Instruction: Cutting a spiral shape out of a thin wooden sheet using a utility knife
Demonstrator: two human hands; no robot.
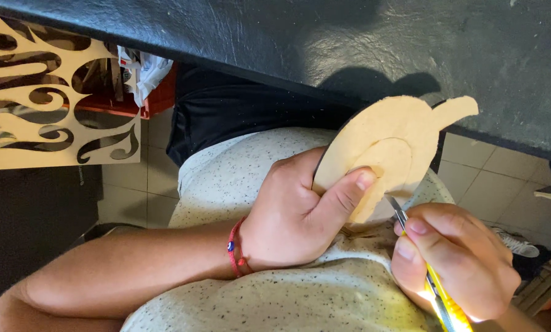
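Head view looks down at your lap, so start at the far left. A cream board with curly cut-out shapes [35,92] leans there, and behind it sits a red shelf [134,107] with white scraps on it. Pale floor tiles [134,197] show below.

Next comes your left arm, lying across your speckled light shirt [275,295]. A red string bracelet [236,249] goes around that wrist. Your left hand [294,212] is closed tight on a flat tan cut-out piece [392,144]. Your thumb [349,193] presses on the front of it, and your other fingers curl behind it, where you cannot see them. The tan piece is rounded, with a little bump at its top right. It stands up in front of your chest, just under the edge of the big dark table [349,43].

On the right, your right hand [453,258] is wrapped around a yellow craft knife [441,295]. Your fingers are shut close on its handle. The thin metal blade [397,209] points up and touches the lower edge of the tan piece, just beside your left thumb.

Far right, a shoe [521,245] rests on the tiles.
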